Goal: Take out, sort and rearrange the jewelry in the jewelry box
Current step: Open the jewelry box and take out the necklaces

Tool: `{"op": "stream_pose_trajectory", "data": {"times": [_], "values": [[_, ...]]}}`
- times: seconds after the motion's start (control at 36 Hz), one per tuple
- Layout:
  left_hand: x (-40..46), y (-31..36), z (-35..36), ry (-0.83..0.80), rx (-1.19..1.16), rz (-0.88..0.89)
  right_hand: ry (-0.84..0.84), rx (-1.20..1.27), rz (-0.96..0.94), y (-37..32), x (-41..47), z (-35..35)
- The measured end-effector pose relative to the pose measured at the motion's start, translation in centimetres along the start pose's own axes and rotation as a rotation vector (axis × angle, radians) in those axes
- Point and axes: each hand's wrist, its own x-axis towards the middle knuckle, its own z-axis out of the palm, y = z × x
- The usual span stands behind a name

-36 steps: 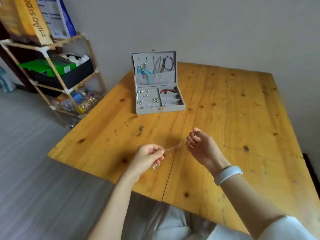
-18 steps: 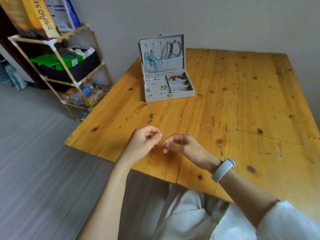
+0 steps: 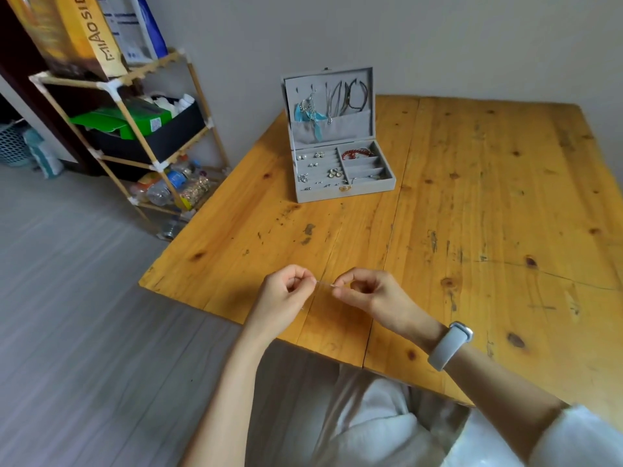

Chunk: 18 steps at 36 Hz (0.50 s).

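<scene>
Both hands, left hand [image 3: 286,291] and right hand [image 3: 365,293], pinch a thin chain [image 3: 324,285] stretched between them, well in front of the open jewelry box [image 3: 340,143] on the desk [image 3: 472,214]. Most pieces remain inside the box, so sorting looks barely begun.

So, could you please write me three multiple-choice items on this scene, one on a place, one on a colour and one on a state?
1. Where does the jewelry box stand?
A. on the wooden table, near its far left edge
B. on the shelf rack
C. on the person's lap

2. What colour is the bracelet in the box's top right compartment?
A. green
B. red
C. yellow

3. What is the state of the box's lid?
A. shut
B. taken off and laid flat
C. open and upright

Answers:
1 A, the box rests on the tabletop by the far left edge.
2 B, red beads show in that compartment.
3 C, the lid stands up with necklaces hanging inside it.
</scene>
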Motion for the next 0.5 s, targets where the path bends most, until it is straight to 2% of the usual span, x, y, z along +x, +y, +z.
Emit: {"op": "stream_pose_trajectory", "data": {"times": [0.11, 0.25, 0.36, 0.5], "values": [[-0.3, 0.0, 0.0, -0.043, -0.002, 0.000, 0.103, 0.044, -0.019, -0.2, -0.4, 0.5], [-0.7, -0.2, 0.2, -0.077, -0.005, -0.013, 0.115, -0.011, 0.037, -0.2, -0.2, -0.1], [-0.4, -1.2, -0.5, -0.015, -0.008, -0.068, 0.016, -0.222, 0.117, -0.1, 0.8, -1.7], [0.5, -2.7, -1.8, 0.092, 0.066, -0.117, -0.040, -0.549, 0.118, 0.1, 4.5, -3.5]]}}
